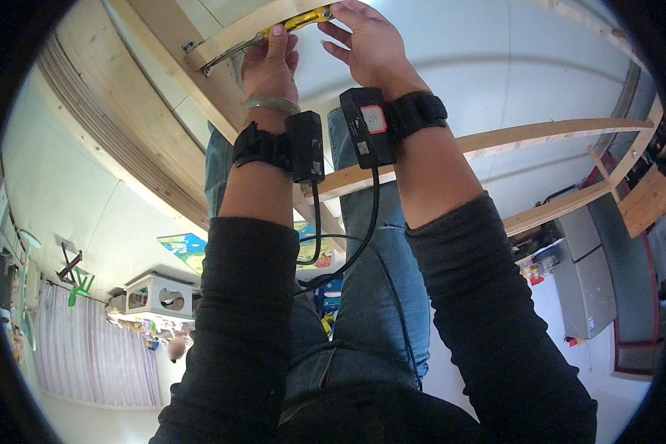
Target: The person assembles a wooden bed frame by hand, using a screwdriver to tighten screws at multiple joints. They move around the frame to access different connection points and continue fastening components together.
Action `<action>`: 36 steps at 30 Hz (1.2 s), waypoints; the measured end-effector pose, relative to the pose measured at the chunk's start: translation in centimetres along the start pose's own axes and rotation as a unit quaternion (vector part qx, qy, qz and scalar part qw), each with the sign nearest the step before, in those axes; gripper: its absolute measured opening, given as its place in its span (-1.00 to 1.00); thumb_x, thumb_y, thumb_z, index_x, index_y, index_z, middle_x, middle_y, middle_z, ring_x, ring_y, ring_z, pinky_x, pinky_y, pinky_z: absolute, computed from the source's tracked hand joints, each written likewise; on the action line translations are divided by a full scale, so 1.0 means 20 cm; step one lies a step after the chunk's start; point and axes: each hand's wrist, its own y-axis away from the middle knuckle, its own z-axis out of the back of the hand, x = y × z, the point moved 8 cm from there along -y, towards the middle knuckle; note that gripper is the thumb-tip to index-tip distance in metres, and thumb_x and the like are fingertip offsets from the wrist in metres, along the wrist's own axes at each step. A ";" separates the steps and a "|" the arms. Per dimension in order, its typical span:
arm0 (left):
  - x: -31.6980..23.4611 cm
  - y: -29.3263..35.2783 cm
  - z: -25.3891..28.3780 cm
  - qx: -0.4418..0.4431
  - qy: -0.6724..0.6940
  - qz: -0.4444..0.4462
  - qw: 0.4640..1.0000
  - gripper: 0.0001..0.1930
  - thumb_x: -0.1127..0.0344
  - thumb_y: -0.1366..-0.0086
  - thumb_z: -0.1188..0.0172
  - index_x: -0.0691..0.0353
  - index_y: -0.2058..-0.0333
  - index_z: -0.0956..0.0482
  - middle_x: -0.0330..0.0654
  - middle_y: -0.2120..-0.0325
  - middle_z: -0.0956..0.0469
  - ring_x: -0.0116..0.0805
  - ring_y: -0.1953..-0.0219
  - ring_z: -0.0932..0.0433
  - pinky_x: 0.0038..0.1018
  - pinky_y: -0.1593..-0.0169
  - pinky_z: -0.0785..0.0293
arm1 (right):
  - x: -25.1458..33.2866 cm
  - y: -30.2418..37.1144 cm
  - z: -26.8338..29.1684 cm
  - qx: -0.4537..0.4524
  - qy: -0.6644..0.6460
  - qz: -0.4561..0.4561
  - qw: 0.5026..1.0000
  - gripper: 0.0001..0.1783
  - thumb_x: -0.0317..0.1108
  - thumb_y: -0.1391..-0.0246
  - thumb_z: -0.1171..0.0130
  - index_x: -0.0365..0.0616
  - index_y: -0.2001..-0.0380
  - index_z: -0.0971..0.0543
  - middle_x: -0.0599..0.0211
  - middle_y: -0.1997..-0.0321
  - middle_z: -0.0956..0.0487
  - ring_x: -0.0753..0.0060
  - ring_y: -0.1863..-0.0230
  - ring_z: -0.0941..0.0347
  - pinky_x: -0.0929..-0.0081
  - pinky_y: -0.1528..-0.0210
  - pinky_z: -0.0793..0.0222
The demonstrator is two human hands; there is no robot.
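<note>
A screwdriver (297,20) with a yellow handle and a long metal shaft lies along a pale wooden rail at the top of the view. Its shaft reaches left toward a small metal fastener (207,72) where the rail meets a wooden post (222,103). My left hand (271,68) is closed around the screwdriver where handle and shaft meet, thumb on top. At the handle's butt end, my right hand (374,46) grips with its fingertips, the lower fingers loosely apart. Whether the tip sits in the fastener is too small to tell.
Curved wooden boards (118,111) run along the left. To the right, a wooden frame (555,133) crosses behind my right arm. Black wrist boxes (307,148) trail cables over my jeans. Grey cabinets (588,274) stand at the right, a pale curtain (96,348) at lower left.
</note>
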 end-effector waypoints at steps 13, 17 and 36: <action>0.00 0.03 -0.03 0.067 0.066 0.035 0.995 -0.72 0.27 -0.12 -0.21 0.11 0.19 -0.40 -0.29 0.29 -0.51 -0.43 0.22 -0.48 -0.44 0.15 -0.32 | -0.02 -0.03 0.01 0.066 -0.050 -0.001 0.997 -0.92 -0.36 -0.02 -0.08 0.06 0.39 -0.41 0.57 0.38 -0.46 0.54 0.28 -0.43 0.51 0.21 -0.31; 0.02 0.02 0.00 0.002 0.053 0.021 0.998 -0.71 0.26 -0.12 -0.21 0.12 0.18 -0.39 -0.29 0.30 -0.51 -0.44 0.23 -0.48 -0.46 0.14 -0.32 | 0.03 0.02 -0.03 0.091 -0.022 -0.016 0.995 -0.89 -0.32 -0.03 -0.08 0.02 0.34 -0.42 0.54 0.37 -0.46 0.54 0.31 -0.41 0.52 0.20 -0.31; -0.02 0.02 -0.01 0.016 0.008 0.025 1.000 -0.68 0.29 -0.13 -0.20 0.13 0.15 -0.36 -0.25 0.31 -0.49 -0.45 0.25 -0.48 -0.50 0.17 -0.40 | 0.05 0.04 -0.16 0.134 0.051 -0.021 0.989 -0.80 -0.34 -0.07 0.02 -0.20 0.27 -0.45 0.29 0.30 -0.49 0.45 0.27 -0.41 0.55 0.21 -0.34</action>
